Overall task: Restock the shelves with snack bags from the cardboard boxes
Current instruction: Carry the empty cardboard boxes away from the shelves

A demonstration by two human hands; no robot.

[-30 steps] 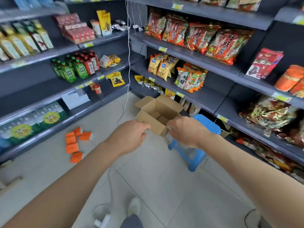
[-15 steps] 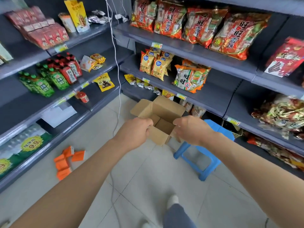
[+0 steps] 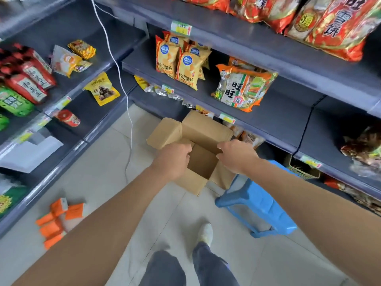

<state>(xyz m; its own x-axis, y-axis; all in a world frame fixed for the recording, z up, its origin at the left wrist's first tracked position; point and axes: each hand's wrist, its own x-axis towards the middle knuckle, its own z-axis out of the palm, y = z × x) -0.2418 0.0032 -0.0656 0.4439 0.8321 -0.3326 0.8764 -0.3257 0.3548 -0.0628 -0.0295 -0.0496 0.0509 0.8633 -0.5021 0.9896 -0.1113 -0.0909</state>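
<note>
Hands meet at an open cardboard box [image 3: 203, 162] in the head view, both arms reaching forward and down. The left hand [image 3: 175, 159] grips the box's left wall, fingers curled over the rim with the knuckles facing the camera. The right hand [image 3: 237, 155] holds the opposite wall, its fingers [image 3: 221, 150] hooked over the top edge. The box sits between the two hands with its flaps turned up and outward, and bare cardboard shows inside. Its lower corner overlaps a blue stool [image 3: 261, 205] that stands just below the right wrist; whether box and stool touch cannot be told.

Beyond the right hand runs a dark grey shelf [image 3: 278, 118]. On it, straight ahead of the right hand, lies an orange and green rice cracker pack [image 3: 243, 87], and ahead of the left hand stand several yellow chip bags [image 3: 181, 60], upright and packed close together. Higher up, above the right hand, large red snack bags [image 3: 334, 27] fill the next shelf. A white cable [image 3: 123, 83] hangs down to the left of the left hand and reaches the tiled floor.

Far to the left of the left hand, a yellow nut bag [image 3: 102, 89] and a small red jar [image 3: 68, 118] rest on another shelving unit. Orange packets [image 3: 55, 219] lie scattered on the floor beneath the left forearm. Below both hands, dark trouser legs and a white shoe [image 3: 206, 234] show.
</note>
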